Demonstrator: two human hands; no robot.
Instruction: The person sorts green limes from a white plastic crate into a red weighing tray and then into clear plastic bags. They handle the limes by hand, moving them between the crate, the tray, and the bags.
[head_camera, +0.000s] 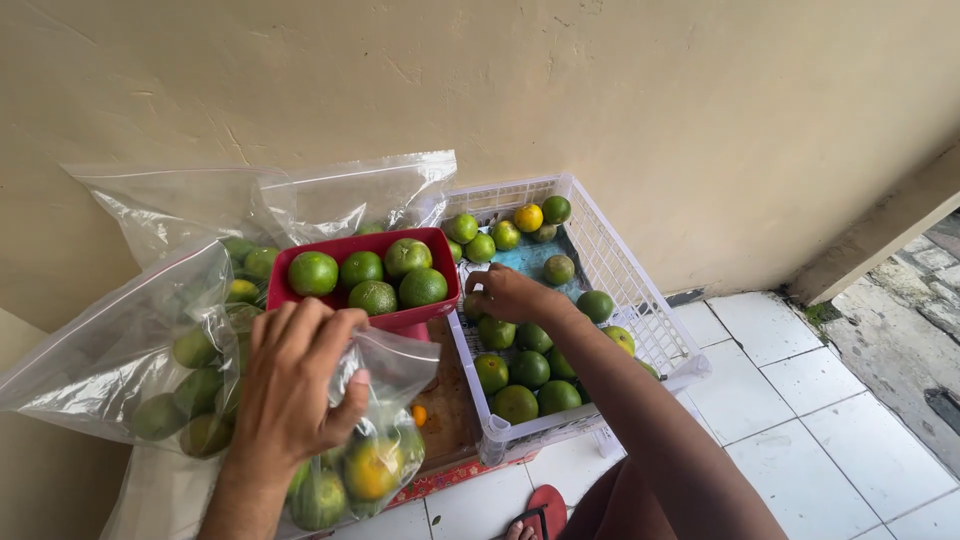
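Note:
My left hand (295, 385) grips the top of a clear plastic bag (385, 440) that holds several green and yellowish citrus fruits. My right hand (505, 293) reaches into a white slatted plastic crate (640, 300) and rests on the green fruits there, its fingers curled; whether it holds one I cannot tell. Between the two hands stands a red tray (395, 320) carrying several green citrus fruits (372, 272). The crate holds many green fruits and one yellow one (528, 217) at its far end.
More clear bags of green fruit (150, 370) lie at the left against a beige wall (600, 90). White floor tiles (800, 400) spread to the right. A red sandal with my toes (540, 515) shows at the bottom. A step edge (880, 235) rises far right.

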